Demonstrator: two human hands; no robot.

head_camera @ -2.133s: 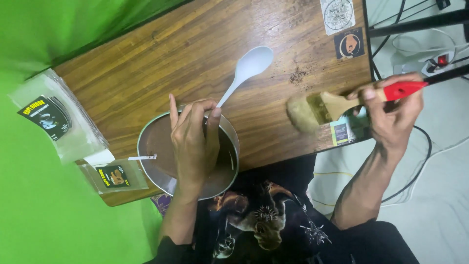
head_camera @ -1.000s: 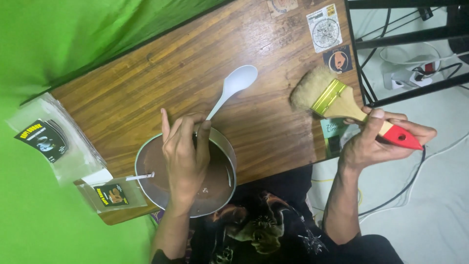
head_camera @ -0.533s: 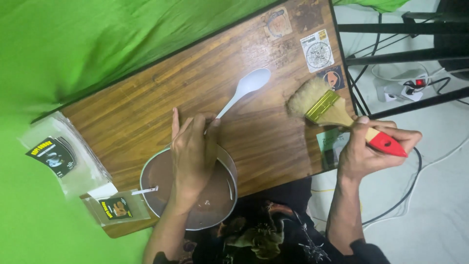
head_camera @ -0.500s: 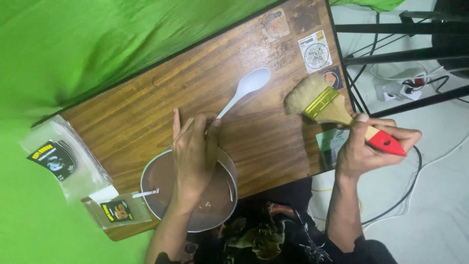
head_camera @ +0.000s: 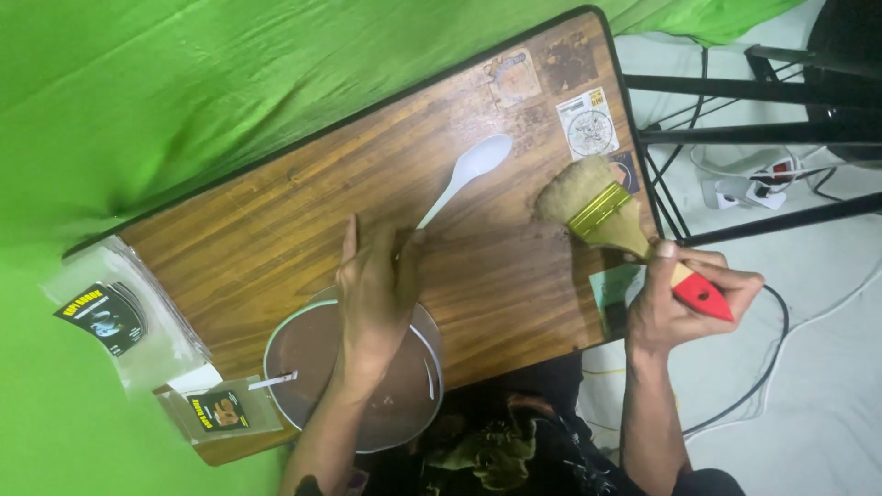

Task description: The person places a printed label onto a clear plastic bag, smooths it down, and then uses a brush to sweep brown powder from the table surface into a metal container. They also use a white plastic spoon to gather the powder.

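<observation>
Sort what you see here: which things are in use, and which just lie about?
In use: paintbrush in the right hand; round pan under the left hand; white spoon.
Lying about: two clear packets, stickers, power strip.

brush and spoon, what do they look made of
Brush: pale, soft bristles, natural or synthetic I cannot tell; a shiny gold band that looks like metal; a light handle, likely wood, with a glossy red painted end in the right hand. Spoon: smooth, uniformly white, so plastic or perhaps ceramic.
</observation>
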